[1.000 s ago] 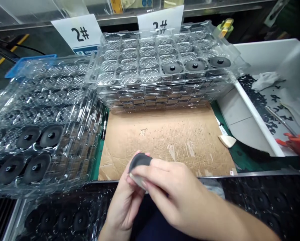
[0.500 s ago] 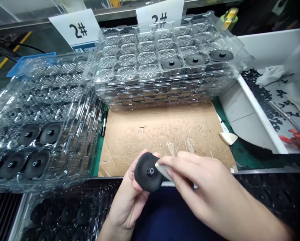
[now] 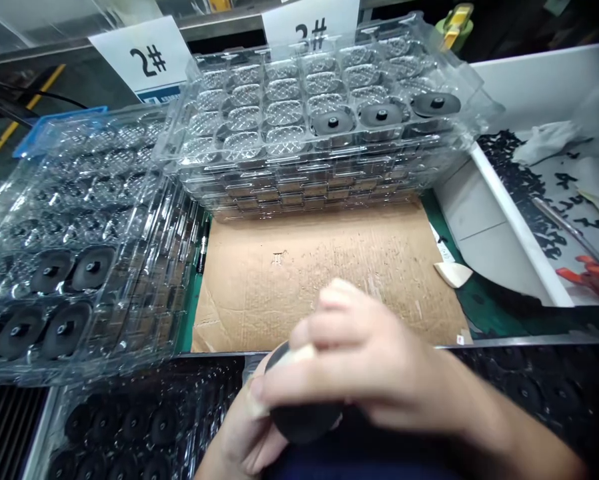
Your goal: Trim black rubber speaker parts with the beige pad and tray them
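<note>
My left hand (image 3: 249, 427) grips a round black part (image 3: 307, 423), like a shallow disc, low in front of my body. My right hand (image 3: 364, 360) is blurred and lies across the top of this disc, hiding its middle and its small central post. Between the right fingers a pale flat piece (image 3: 302, 355) shows faintly; its exact kind is unclear. Both hands are just past the near edge of a cardboard sheet (image 3: 249, 287).
Stacked clear trays stand at the back (image 3: 279, 143) and left (image 3: 114, 267), some pockets holding black discs. A white bin (image 3: 524, 227) at right contains black scraps and a red-handled tool (image 3: 597, 273). A pale wedge (image 3: 453, 274) lies beside the cardboard. More black discs (image 3: 134, 423) sit lower left.
My right hand has swept left across the disc, now covering its middle. The disc has dropped slightly lower and tilted in my left hand.
</note>
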Demonstrator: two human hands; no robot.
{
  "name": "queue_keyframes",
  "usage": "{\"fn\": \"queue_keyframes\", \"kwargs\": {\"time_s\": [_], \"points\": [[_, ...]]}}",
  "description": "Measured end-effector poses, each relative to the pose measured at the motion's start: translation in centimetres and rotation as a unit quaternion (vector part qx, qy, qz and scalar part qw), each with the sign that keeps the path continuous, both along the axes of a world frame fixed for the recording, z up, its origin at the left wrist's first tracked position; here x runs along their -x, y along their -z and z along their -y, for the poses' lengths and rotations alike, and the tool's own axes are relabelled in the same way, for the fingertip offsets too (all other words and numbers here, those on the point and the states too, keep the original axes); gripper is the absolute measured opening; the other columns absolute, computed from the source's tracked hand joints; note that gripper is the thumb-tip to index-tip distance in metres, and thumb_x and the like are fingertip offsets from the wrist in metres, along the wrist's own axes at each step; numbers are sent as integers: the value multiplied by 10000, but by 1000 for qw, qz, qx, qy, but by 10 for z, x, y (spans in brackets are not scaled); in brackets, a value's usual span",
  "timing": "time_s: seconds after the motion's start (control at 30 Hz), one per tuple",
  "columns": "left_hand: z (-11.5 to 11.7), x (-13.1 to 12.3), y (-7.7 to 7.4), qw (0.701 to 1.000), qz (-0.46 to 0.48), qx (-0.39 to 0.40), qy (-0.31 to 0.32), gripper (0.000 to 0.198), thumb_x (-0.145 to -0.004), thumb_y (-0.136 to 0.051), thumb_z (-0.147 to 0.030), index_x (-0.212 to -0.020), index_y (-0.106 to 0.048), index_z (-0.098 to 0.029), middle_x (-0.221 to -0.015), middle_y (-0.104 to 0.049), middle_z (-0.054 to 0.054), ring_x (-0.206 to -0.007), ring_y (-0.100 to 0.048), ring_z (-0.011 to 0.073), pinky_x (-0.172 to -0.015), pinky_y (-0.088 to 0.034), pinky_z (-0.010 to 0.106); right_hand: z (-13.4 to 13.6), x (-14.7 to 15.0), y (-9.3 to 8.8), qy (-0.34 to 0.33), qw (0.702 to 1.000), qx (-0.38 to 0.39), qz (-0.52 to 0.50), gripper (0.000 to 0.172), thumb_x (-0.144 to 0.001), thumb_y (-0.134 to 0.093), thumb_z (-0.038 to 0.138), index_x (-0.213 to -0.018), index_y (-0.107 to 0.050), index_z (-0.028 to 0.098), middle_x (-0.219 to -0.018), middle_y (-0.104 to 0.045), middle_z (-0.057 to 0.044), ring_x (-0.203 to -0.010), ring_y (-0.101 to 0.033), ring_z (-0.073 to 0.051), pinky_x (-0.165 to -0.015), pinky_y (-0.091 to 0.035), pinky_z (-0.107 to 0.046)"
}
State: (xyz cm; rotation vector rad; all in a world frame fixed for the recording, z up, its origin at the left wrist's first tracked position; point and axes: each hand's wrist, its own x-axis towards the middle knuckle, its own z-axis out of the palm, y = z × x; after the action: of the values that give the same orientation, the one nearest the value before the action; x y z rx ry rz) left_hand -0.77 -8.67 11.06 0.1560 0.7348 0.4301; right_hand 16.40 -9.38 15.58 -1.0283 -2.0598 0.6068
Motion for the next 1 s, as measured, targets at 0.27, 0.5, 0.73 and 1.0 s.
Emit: {"fn": "queue_keyframes", "kwargs": {"time_s": [0.27,0.5,0.73,1.0], "points": [[-6,4,0,988,143,-51,9,420,-691,-702,-292,-1096,-606,-237,-1113,-656,63,-993,-624,266,-797,-538,312,10,-30,110,230,947,222,41,317,-876,-462,209,-1172,-556,270,-1039,-593,-46,-861,-578,-156,-745,-482,-287],[-6,9,6,991,128,-46,16,489,-667,-702,-353,-1130,-589,-247,-1154,-635,53,-1038,-595,288,-844,-522,323,33,-1,159,329,923,189,70,397,-855,-457,294,-1242,-494,213,-1246,-427,-139,-1073,-486,-296,-868,-444,-468],[-5,12,5,993,96,-61,-17,487,-660,-683,-377,-1126,-595,-265,-1174,-630,43,-1071,-576,287,-885,-497,337,22,-5,132,315,929,189,42,332,-887,-413,257,-1196,-520,200,-1027,-585,-89,-910,-588,-205,-781,-500,-352],[-5,11,5,989,-11,-117,-85,520,-631,-715,-383,-1127,-589,-290,-1196,-616,23,-1073,-578,243,-943,-445,308,24,6,106,285,937,202,3,251,-882,-441,238,-1077,-599,236,-920,-659,-29,-811,-620,-158,-682,-512,-280]]}}
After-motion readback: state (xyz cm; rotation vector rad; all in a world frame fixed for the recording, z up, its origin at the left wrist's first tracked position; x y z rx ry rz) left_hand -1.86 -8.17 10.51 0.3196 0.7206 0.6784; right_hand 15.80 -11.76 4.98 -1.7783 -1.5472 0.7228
